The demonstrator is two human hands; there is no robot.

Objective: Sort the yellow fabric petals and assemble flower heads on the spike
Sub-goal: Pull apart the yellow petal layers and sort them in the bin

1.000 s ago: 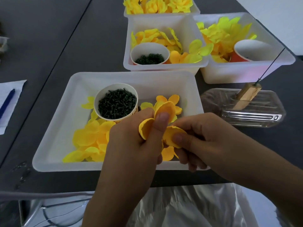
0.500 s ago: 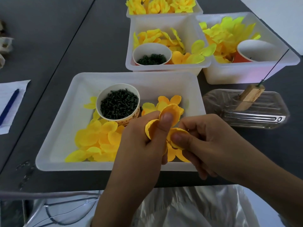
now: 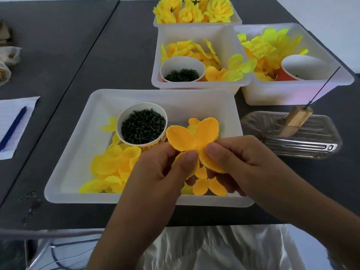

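Head view: both hands [image 3: 196, 168] pinch an orange petal piece [image 3: 192, 139]; red cup [image 3: 144, 126] print unreadable.

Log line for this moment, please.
step: sorting petals | left hand: pinches orange petal piece | right hand: pinches same piece | spike: bare | place: over near tray

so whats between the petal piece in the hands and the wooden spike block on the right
In the head view, only the right rim of the near white tray and the clear plastic dish lie between the orange petal piece and the spike's wooden block.
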